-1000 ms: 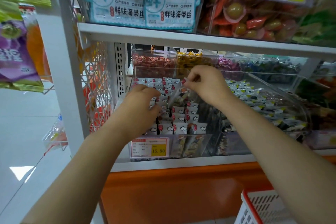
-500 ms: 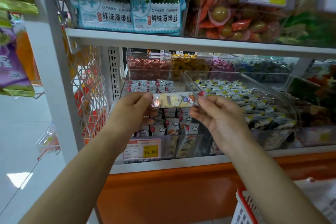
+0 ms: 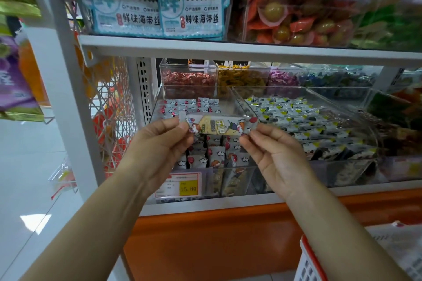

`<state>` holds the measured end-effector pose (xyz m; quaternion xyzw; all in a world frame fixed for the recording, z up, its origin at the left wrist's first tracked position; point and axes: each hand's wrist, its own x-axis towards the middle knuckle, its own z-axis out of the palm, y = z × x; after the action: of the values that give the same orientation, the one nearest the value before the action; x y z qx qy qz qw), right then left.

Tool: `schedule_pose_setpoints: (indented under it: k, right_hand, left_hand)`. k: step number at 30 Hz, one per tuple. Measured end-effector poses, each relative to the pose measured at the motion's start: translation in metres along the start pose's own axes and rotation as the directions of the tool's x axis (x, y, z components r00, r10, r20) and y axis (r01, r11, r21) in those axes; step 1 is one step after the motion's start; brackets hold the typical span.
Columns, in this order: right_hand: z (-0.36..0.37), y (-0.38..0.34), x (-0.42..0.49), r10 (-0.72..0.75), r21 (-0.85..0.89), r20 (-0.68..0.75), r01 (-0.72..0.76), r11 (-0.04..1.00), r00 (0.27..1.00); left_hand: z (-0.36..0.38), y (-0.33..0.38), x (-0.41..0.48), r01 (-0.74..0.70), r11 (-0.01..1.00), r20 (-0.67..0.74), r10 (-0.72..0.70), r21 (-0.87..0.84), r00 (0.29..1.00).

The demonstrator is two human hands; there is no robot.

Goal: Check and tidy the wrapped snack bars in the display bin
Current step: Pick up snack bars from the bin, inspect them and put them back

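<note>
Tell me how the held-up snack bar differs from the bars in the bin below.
The held bar lies level above the bin, pinched at its ends by the left hand and right hand; the binned bars stand on end, packed in rows. The held bar shows its long face with a yellow panel; the binned bars show mostly crimped tops. Both wear white cartoon-print wrappers.

Both hands, the left hand (image 3: pixel 157 143) and the right hand (image 3: pixel 271 155), pinch the ends of one wrapped snack bar (image 3: pixel 217 124), holding it level above the clear display bin (image 3: pixel 159 107) of similar bars on the shelf (image 3: pixel 228 52).
</note>
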<state>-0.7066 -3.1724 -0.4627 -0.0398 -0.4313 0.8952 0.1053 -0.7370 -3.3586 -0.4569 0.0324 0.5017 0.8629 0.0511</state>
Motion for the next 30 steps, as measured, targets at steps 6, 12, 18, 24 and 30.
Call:
schedule_pose_setpoints:
  k: [6, 12, 18, 24, 30]
  right_hand:
    - [-0.001, 0.001, 0.0, -0.063, -0.107, 0.011, 0.064, 0.992, 0.998]
    - [-0.001, 0.004, -0.001, -0.164, -0.273, 0.044, 0.17, 0.947, 0.985]
    - [-0.003, 0.003, 0.0, -0.268, -0.409, 0.065, 0.271, 0.871, 0.961]
    - [-0.007, 0.008, 0.0, -0.191, -0.556, 0.165, 0.251, 0.793, 0.968]
    - [-0.005, 0.008, -0.001, -0.223, -0.606, 0.261, 0.339, 0.72, 0.939]
  left_hand:
    - [0.001, 0.001, -0.002, -0.047, 0.989, 0.025, 0.044, 0.142, 0.999]
    - [0.001, 0.002, -0.003, -0.102, 0.951, 0.07, 0.086, 0.292, 0.994]
    - [-0.001, 0.006, -0.006, -0.052, 0.967, 0.13, 0.02, 0.249, 0.991]
    - [-0.002, 0.005, -0.007, -0.138, 0.849, 0.102, 0.1, 0.51, 0.99]
    - [0.0, 0.005, -0.011, -0.228, 0.705, 0.214, 0.11, 0.672, 0.971]
